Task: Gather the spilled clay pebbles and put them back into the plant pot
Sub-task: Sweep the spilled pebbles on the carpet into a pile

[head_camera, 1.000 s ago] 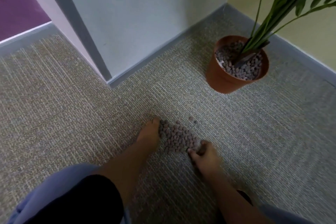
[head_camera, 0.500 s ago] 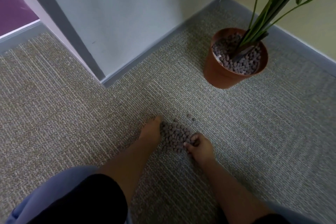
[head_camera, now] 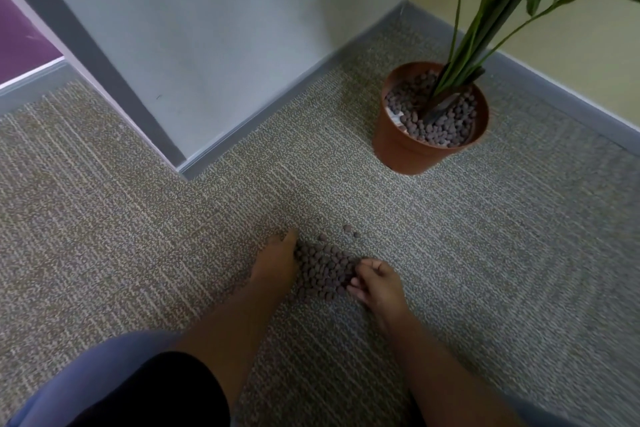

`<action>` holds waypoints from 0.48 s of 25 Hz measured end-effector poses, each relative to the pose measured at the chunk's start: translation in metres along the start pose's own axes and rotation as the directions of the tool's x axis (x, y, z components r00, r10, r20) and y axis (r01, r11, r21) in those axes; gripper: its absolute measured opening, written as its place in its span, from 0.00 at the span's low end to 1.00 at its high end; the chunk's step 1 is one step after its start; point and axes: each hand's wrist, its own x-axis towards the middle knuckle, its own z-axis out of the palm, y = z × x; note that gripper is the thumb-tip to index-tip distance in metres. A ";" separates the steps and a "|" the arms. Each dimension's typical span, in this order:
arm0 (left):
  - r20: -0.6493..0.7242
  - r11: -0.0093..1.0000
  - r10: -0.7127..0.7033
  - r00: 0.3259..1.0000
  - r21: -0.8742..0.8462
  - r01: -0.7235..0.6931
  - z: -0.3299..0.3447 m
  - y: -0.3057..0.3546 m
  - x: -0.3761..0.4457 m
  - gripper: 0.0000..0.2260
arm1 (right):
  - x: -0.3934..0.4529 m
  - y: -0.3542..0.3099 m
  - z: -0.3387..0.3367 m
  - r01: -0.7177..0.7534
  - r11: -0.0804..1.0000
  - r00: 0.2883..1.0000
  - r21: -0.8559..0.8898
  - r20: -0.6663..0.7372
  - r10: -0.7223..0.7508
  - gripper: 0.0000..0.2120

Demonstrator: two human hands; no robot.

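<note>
Kneeling on the carpet (head_camera: 138,218), we've got both hands down around the spilled clay pebbles (head_camera: 323,269). Our left hand (head_camera: 275,263) lies flat on its edge, fingers straight and together, pressed up against the left side of the heap and holding nothing. Our right hand (head_camera: 375,282) sits on the other side with fingers curled loosely into the pebbles; can't tell if it actually has any gripped. A few stray pebbles (head_camera: 348,229) lie just beyond the fingertips. Further off, past the right hand, stands the plant pot (head_camera: 408,146), upright in the wall corner, well apart from the pile.
</note>
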 end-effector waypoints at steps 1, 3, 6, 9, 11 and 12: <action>-0.014 1.000 -0.011 1.000 0.019 0.011 0.001 0.001 -0.001 0.21 | -0.001 -0.001 0.000 -0.017 1.000 1.000 0.001 0.005 0.017 0.07; -0.029 0.999 -0.039 0.999 0.036 0.040 0.003 0.002 -0.002 0.22 | -0.004 0.000 0.002 -0.044 0.999 0.999 -0.031 0.012 0.044 0.05; -0.061 0.997 -0.076 0.995 -0.004 0.076 0.006 0.003 -0.001 0.21 | -0.009 0.000 0.005 -0.079 0.997 0.997 0.016 0.027 0.079 0.05; -0.111 0.992 -0.071 0.991 -0.108 0.060 0.007 0.001 -0.001 0.16 | -0.011 -0.006 0.009 -0.156 0.971 0.986 0.180 0.078 0.144 0.08; -0.096 0.994 -0.037 0.995 -0.104 0.027 0.009 -0.001 -0.001 0.17 | -0.010 -0.012 0.013 -0.198 0.939 0.980 0.281 0.089 0.180 0.07; -0.082 0.995 -0.019 0.996 -0.096 0.011 0.010 -0.003 -0.001 0.17 | -0.010 -0.014 0.016 -0.199 0.928 0.980 0.315 0.078 0.184 0.08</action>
